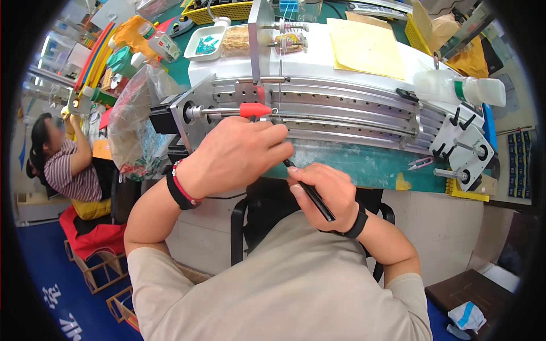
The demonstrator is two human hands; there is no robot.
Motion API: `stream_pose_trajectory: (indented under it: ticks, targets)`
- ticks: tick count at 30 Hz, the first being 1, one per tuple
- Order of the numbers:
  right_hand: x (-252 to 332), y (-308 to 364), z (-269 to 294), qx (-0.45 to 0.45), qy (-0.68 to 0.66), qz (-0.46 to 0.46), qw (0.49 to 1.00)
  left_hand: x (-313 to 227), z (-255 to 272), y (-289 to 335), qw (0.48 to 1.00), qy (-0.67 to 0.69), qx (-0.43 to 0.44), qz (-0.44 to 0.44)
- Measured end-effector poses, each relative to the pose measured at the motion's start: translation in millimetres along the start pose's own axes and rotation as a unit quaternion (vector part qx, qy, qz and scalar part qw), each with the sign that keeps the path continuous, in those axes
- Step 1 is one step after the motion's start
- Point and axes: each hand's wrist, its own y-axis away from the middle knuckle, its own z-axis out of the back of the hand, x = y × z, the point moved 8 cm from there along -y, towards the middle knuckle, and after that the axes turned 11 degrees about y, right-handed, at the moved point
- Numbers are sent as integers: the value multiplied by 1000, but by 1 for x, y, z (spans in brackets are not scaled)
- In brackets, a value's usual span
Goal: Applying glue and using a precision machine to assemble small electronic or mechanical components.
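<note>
My right hand [327, 190] is closed round a slim black pen-like tool [316, 200], its far end reaching up to the fingertips of my left hand. In front of the metal rail machine [341, 111], my left hand [242, 150] is held with bent, closed fingers; what they grip, if anything, is hidden. Just beyond its knuckles, a red pointed sleeve [254, 109] sits on the machine's horizontal shaft. A thin wire [280, 79] with a small hook at its lower end comes down beside the red tip. An upright metal plate [260, 42] carries two spring-loaded rods [287, 26].
A crumpled clear plastic bag [133, 119] lies left of the black motor [164, 117]. Farther back are a white tray of teal pieces [196, 51] and yellow paper [364, 48]. At right lie a plastic bottle [463, 90] and small snips [421, 163]. Another person [68, 153] sits at left.
</note>
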Motion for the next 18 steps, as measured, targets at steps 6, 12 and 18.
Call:
stream_pose_trajectory:
  ticks: [6, 12, 18]
  targets:
    - [10, 9, 1, -27, -18, 55, 998, -2, 0, 1, 1000, -26, -14, 0]
    - [19, 19, 13, -8, -24, 59, 998, -13, 10, 10, 999, -4, -34, 24]
    - [18, 45, 73, -52, -89, 30, 994, -12, 87, 118, 940, 87, -190, 270]
